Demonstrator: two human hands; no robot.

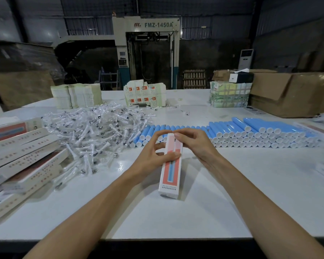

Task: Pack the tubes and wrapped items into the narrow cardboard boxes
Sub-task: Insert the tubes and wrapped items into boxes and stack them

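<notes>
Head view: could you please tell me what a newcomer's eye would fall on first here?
At the centre, the left hand grips a narrow pink box while the right hand pinches its far end. Behind, to the right, lie stacked rows of blue tubes; to the left, a heap of clear-wrapped items.

Grey machine (146,25) behind white table (232,193)

Both bare forearms reach in from the lower corners and converge near the middle. The left hand (153,152) grips a narrow box (171,176) at its upper half, with the thumb laid across the top face and the fingers curled round the left side. The right hand (195,144) arches over the far end, its curled fingertips pinching that end.
</notes>
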